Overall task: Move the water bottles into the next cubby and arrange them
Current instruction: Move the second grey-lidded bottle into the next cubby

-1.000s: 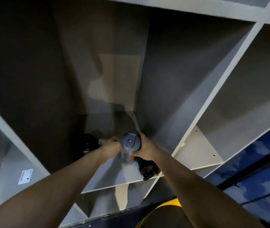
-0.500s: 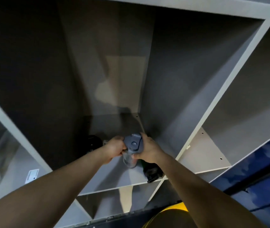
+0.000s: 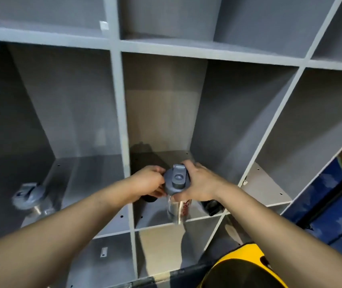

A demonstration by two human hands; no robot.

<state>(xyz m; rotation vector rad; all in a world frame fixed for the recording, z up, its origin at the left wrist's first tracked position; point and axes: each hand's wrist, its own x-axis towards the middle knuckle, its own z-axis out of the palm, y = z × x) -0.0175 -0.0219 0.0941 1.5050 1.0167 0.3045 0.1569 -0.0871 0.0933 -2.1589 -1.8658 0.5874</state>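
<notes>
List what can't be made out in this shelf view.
- Head view: dark bottle behind the left hand; only its base shows.
- Black object under the right hand; mostly covered.
- Blurred grey-lidded steel bottle in the left cubby; details unclear.
- Red print on the clear grey-capped bottle: unreadable.

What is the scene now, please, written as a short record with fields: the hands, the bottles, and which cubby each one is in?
setting: grey cubby shelf, seen from above
left hand: on the lid side of the clear bottle
right hand: gripping the same bottle by its top
clear bottle: grey flip lid, upright, at the front of the middle cubby
dark bottle, left: same cubby, mostly hidden behind the left hand
dark bottle, right: same cubby, under the right wrist
steel bottle: grey lid, alone in the left cubby
right cubby: no bottle visible
</notes>
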